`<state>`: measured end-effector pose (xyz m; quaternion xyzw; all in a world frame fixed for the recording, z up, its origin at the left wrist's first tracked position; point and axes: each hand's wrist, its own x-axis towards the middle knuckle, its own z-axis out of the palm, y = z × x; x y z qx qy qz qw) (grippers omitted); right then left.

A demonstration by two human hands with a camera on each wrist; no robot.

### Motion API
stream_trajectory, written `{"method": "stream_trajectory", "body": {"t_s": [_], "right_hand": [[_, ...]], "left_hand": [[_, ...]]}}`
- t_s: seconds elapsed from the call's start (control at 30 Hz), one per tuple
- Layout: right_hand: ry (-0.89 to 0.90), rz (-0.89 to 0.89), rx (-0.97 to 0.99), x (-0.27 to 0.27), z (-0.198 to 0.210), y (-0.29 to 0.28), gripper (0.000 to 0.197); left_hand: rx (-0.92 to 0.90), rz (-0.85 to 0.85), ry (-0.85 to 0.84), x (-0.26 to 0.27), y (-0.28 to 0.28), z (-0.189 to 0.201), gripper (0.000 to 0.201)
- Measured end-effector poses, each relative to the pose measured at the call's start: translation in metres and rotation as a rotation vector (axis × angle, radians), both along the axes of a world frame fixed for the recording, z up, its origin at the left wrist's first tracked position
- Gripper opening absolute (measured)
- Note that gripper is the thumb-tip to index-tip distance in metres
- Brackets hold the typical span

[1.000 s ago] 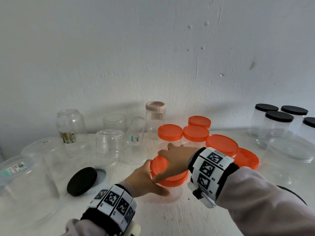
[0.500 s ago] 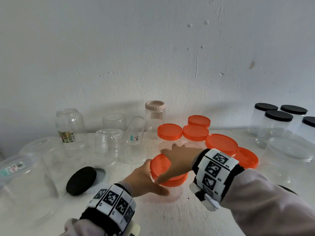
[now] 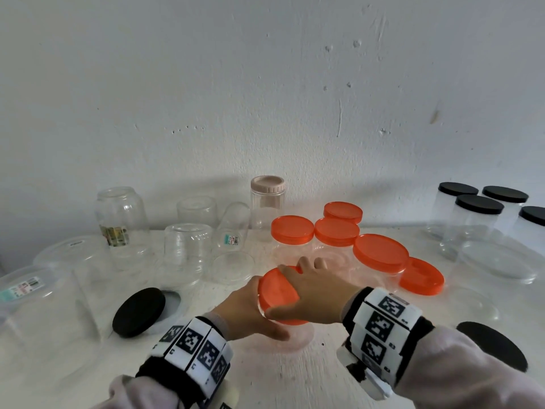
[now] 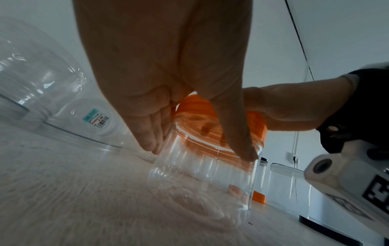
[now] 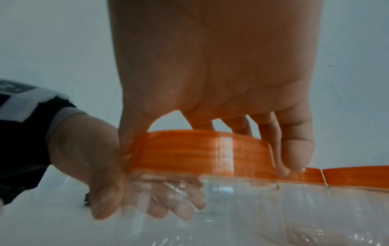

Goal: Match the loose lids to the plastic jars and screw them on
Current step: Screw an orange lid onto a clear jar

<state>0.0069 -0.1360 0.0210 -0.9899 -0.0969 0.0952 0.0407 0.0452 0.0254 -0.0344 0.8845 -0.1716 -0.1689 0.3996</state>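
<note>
**Two hands closing an orange-lidded jar**

A clear plastic jar (image 3: pixel 283 332) stands on the white table (image 3: pixel 295 379), close to the person. The left hand (image 3: pixel 250 314) wraps its wall. The right hand (image 3: pixel 312 290) grips the orange lid (image 3: pixel 277 290) by its rim. The jar looks light, smooth and slippery, so hold it firmly below the lid.
</note>
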Motion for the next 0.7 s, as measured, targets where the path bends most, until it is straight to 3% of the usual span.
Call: {"method": "stream_trajectory", "body": {"t_s": [0.13, 0.43, 0.7], "right_hand": [[-0.069, -0.006, 0.048, -0.006, -0.008, 0.000, 0.090], [-0.008, 0.016, 0.319, -0.003, -0.015, -0.016, 0.093], [-0.075, -0.061, 0.378, 0.009, -0.014, -0.045, 0.094]], "left_hand": [[-0.007, 0.004, 0.011, -0.003, 0.000, 0.003, 0.108], [0.093, -0.014, -0.060, -0.019, 0.003, 0.014, 0.099], [0.125, 0.129, -0.270, -0.046, 0.076, 0.055, 0.073]]}}
